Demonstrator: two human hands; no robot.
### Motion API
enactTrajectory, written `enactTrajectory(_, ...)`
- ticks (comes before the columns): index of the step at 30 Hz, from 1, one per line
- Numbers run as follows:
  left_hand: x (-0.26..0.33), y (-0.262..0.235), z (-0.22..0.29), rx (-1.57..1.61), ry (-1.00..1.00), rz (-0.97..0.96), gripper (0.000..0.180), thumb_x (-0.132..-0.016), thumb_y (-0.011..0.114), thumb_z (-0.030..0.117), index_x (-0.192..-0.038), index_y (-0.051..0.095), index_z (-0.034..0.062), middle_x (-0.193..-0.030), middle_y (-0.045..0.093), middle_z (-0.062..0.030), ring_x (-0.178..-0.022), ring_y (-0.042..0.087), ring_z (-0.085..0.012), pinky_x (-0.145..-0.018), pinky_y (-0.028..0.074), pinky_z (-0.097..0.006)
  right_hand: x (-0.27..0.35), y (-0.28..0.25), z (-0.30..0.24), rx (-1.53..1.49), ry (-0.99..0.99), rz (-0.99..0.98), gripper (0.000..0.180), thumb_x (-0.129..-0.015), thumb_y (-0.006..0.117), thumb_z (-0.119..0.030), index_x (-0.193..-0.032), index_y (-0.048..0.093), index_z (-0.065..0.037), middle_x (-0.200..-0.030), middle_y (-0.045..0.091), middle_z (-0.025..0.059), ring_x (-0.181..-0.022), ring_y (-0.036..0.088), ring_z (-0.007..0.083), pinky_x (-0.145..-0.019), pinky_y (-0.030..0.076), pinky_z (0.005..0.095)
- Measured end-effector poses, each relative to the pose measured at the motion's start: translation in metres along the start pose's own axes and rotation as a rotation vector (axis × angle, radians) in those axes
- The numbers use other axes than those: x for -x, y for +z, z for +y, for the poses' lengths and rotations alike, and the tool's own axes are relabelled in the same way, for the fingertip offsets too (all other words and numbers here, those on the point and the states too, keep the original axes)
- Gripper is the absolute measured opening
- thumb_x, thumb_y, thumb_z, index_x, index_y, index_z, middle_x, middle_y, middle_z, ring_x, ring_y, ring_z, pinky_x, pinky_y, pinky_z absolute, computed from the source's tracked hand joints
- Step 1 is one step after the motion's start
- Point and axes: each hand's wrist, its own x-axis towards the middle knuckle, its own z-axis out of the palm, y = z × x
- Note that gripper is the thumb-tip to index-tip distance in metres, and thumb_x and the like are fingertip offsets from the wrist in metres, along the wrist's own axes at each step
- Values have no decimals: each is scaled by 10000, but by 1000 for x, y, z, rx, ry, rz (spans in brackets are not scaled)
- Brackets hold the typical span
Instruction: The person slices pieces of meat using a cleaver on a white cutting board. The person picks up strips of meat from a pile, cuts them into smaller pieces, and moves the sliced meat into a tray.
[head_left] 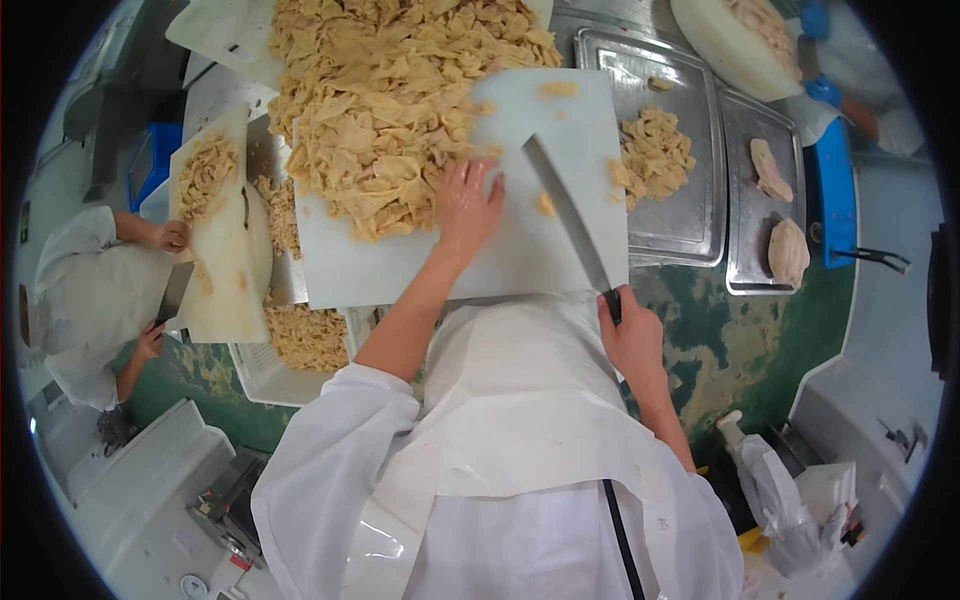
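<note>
Holding knife (573,217) in right hand (632,335) at three o'clock; having left hand (466,208), loosely spread, beside pale heap (375,115) at eleven.

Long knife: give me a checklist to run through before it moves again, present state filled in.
1. Long knife held by its handle: ok, in the right hand.
2. Left hand apart from the blade: ok, it is beside the pile of pale yellow pieces.
3. Cutting board free of scraps beside the blade: not ok, a small piece lies left of it.
4. Co-worker's knife well away: ok, far left.
5. Blade sharp: cannot tell.
</note>
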Motion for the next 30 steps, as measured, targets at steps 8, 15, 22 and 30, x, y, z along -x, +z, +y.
enactTrajectory(8,-38,5,-32,-402,278,-235,169,-767,695,76,-930,655,62,-876,655,-85,-889,605,-274,-911,421,-407,-20,-4,28,85,92,71,254,-956,559,-290,-952,546,-37,-699,640,233,-689,626,458,-611,476,544)
enactTrajectory(15,-21,60,33,307,-44,-330,132,-785,720,101,-906,669,82,-843,669,-60,-940,628,-235,-900,447,-397,-16,0,36,36,166,157,288,-964,546,-313,-999,571,-28,-644,626,211,-664,624,452,-602,468,534)
enactTrajectory(22,-23,31,37,-51,253,-13,367,-748,791,217,-1063,639,108,-1004,651,-55,-989,598,-265,-875,461,-413,-6,-6,25,16,165,154,243,-964,551,-289,-957,557,-46,-612,612,196,-628,617,444,-570,461,526)
enactTrajectory(30,17,13,4,39,21,-190,357,-756,789,180,-1062,633,83,-967,629,-73,-932,590,-279,-818,477,-391,8,3,17,83,91,33,204,-957,562,-248,-942,529,-47,-638,620,204,-620,619,436,-555,465,521)
